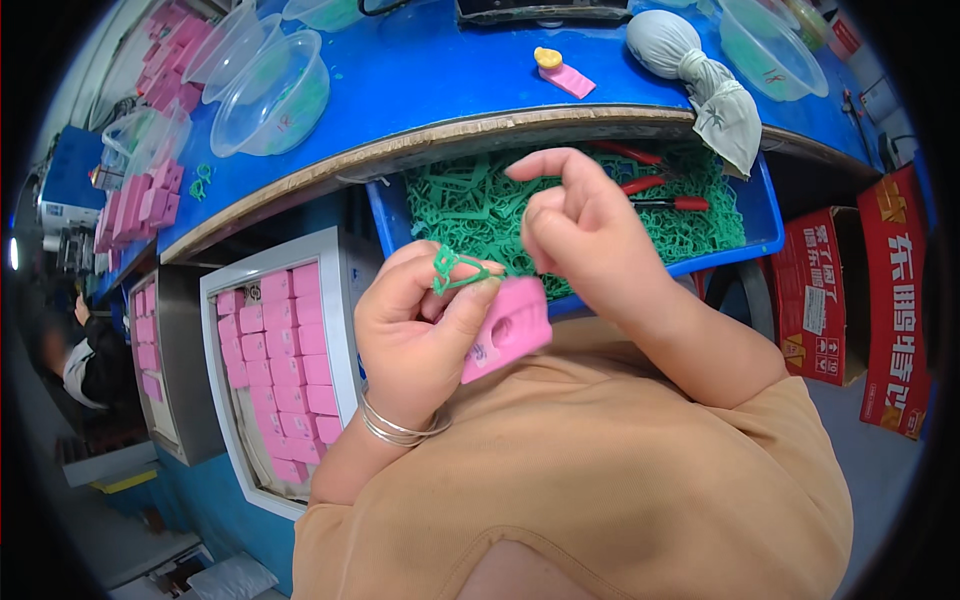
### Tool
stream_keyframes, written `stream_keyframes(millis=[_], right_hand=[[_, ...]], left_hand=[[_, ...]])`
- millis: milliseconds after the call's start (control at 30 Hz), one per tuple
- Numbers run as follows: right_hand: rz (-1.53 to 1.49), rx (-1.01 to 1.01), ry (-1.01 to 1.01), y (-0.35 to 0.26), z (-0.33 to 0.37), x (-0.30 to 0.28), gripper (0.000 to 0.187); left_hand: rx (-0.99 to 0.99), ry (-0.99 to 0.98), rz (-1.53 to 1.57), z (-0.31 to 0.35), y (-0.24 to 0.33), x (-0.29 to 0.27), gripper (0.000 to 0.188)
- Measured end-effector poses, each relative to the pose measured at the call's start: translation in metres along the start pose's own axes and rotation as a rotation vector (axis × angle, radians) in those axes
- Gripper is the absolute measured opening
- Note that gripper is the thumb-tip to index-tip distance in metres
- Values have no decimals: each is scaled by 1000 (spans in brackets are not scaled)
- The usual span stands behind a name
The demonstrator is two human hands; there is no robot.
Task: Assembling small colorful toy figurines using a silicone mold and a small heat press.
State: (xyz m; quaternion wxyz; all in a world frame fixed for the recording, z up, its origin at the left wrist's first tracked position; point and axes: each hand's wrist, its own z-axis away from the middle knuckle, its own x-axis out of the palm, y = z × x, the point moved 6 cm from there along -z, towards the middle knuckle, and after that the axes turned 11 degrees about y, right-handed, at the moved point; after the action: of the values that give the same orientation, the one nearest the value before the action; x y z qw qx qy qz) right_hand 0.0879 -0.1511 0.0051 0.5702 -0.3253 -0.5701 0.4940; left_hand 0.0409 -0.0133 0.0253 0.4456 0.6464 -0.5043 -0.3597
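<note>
In front of my chest, my left hand (415,325), with metal bangles at its wrist, is closed. Its thumb and index finger pinch a thin green looped wax-like piece (447,272). A pink mold block (522,318) with a round hollow sticks out beside the thumb, also in that hand's grasp. To the right, my right hand (580,215) hovers over the blue bin (765,225). Its index finger is raised and bent, and the other fingers are curled in. Whatever may be between those curled fingers is hidden.
Green scraps (470,200) fill the bin, with red-handled pliers (675,203) on top. A white-framed drawer (352,370) of pink blocks stands at left. On the blue table (430,70) are plastic bowls (270,95), a pink piece (568,80) and a tied cloth bag (690,65). Red cartons (820,290) stand at right.
</note>
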Motion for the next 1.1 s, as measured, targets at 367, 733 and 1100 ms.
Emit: stream_keyframes(millis=[367,733,1100], right_hand=[[-72,55,-233,-14,11,16,12],[-197,275,-324,-13,18,16,13],[56,-205,-293,-19,11,11,7]], left_hand=[[-429,-22,203,6,-16,8,10],[-329,-68,16,7,-9,7,12],[-42,-6,-86,1,0,-3,12]])
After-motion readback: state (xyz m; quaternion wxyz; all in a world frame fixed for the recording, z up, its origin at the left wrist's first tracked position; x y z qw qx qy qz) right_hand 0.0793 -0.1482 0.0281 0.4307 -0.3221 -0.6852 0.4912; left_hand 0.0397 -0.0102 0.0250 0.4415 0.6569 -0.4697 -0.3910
